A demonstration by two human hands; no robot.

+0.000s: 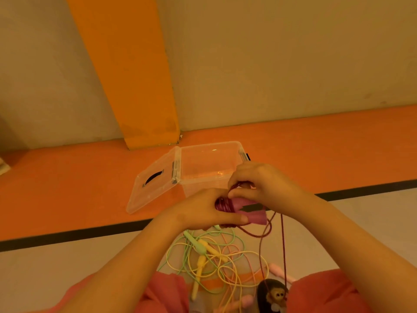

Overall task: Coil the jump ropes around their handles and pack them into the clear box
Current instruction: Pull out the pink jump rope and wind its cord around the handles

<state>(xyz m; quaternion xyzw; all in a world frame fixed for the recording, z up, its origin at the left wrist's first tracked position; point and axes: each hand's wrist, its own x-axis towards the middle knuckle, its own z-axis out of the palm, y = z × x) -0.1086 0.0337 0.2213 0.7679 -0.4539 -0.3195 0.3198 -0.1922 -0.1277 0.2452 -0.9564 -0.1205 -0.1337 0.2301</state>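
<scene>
My left hand [203, 208] has its grip closed round the pair of purple handles [255, 218], held side by side, thumb laid along the near one. The wound turns [222, 205] sit bunched against my fingers. My right hand [259, 184] is just above the handles, its grip narrow on the purple rope [283, 245]. It looks like a fingertip pinch, though my knuckles hide the exact contact. From there the loose rope drops in long strands toward my lap.

The rope is thin, light and limp, with some spring in it, so I judge the turns will slacken and slide off the smooth handles unless each one is laid under tension. The best hold is where I have it: handles clamped together near the coil, thumb ready to trap each fresh turn. The other hand should feed the cord close to the handles, not far down the slack.

The clear box [212, 145] stands on the floor just beyond my hands, its lid [153, 188] swung open to the left, and nothing shows inside. Below my hands lies a tangle of green, yellow and pink ropes [212, 251], loops crossing one another. They will snag if pulled by the cord, so I would lift each by its handles. A small monkey toy [274, 294] sits by my knee.
</scene>
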